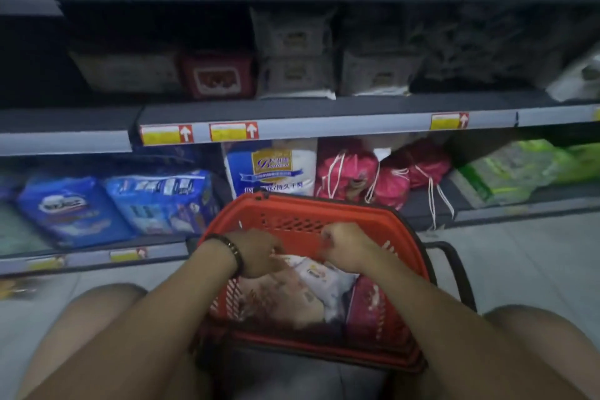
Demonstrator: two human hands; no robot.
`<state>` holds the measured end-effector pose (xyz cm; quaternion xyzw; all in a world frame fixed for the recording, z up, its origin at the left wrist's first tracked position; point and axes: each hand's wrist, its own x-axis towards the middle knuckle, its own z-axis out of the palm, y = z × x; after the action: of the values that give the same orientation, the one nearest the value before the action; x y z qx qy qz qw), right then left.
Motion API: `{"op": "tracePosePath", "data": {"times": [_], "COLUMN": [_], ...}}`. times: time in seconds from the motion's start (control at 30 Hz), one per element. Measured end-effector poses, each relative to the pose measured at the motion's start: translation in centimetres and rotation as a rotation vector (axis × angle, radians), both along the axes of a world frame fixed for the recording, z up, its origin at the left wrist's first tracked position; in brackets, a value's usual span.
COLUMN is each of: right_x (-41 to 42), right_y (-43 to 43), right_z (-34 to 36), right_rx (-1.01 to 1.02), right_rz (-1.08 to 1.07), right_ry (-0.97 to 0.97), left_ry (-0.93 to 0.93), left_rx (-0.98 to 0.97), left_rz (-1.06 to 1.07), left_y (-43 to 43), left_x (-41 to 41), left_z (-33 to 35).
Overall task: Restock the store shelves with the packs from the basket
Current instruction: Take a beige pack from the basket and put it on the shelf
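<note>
**Basket** (324,208): red plastic with lattice walls. It stands on the floor (519,253) between the person's knees, in front of the shelves (324,131).

**Packs** (292,299): several film-wrapped packs lie loose and overlapping in the basket. A white pack (324,279) is on top, and a red pack (370,308) stands against the right wall. None has left the basket yet.

**Left hand** (256,253): inside the basket, with a wristband (232,252) on the wrist. The fingers (272,255) curl down and appear to pinch the upper edge of the white pack.

**Right hand** (344,248): just beside the left hand, over the same pack. The fingers (328,239) are curled in, but blur hides whether they hold anything.

**Shelf stock:** blue packs (113,204) and pink bags (357,172) sit on the lowest shelf. Grey packs (292,52) sit on the shelf above, with a dark gap to their left.

**Handling, as judged:**
- The packs look light, soft and squashy, and not fragile.
- The film is probably slick and gives under a pinch, so an edge grip may slip or stretch the wrap.
- A firmer hold is likely a whole hand across the flat body or around the short sides, with the second hand underneath.
</note>
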<state>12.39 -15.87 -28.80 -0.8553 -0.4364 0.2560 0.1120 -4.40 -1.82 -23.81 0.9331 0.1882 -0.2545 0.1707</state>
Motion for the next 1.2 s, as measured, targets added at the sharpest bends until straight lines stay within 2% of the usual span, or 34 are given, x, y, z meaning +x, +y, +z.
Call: {"op": "tracePosePath", "data": {"times": [0.1, 0.17, 0.23, 0.3, 0.4, 0.53, 0.63, 0.83, 0.93, 1.07, 1.2], "right_x": [-1.3, -2.3, -2.9, -2.7, -0.7, 0.5, -1.3, -5.8, -6.4, -7.5, -8.7], "right_y": [0.2, 0.5, 0.5, 0.0, -1.1, -0.8, 0.5, 3.2, 3.4, 3.8, 4.1], "right_z": [-3.0, -5.3, -7.7, -9.5, -10.9, -11.6, -12.1, -13.6, -13.9, -14.6, -14.7], "right_rx": [-0.256, -0.384, -0.474, -0.512, -0.512, -0.451, -0.4, -0.51, -0.485, -0.537, -0.453], "right_rz": [0.088, 0.121, 0.089, 0.043, -0.033, -0.115, -0.049, 0.125, -0.002, -0.167, -0.162], "right_ry": [0.015, 0.071, 0.102, 0.05, -0.058, -0.032, 0.044, 0.123, 0.224, 0.175, 0.221], "left_ry": [0.115, 0.124, 0.106, 0.101, 0.133, 0.19, 0.182, 0.165, 0.173, 0.16, 0.196], "left_rx": [0.026, 0.024, 0.016, 0.0, -0.011, -0.015, -0.018, -0.03, -0.037, -0.047, -0.036], "left_rz": [0.007, 0.0, -0.001, -0.003, -0.036, -0.07, -0.066, -0.098, -0.109, -0.091, -0.072], "left_y": [1.0, 1.3, 1.5, 1.8, 1.6, 1.8, 2.3, 1.9, 1.4, 0.9, 1.1], "left_x": [0.2, 0.7, 1.2, 1.6, 2.0, 2.7, 3.5, 5.1, 5.7, 6.2, 6.4], "left_z": [-0.7, -0.5, -0.6, -1.1, -1.4, -1.5, -1.3, -1.1, -1.1, -0.6, -0.4]}}
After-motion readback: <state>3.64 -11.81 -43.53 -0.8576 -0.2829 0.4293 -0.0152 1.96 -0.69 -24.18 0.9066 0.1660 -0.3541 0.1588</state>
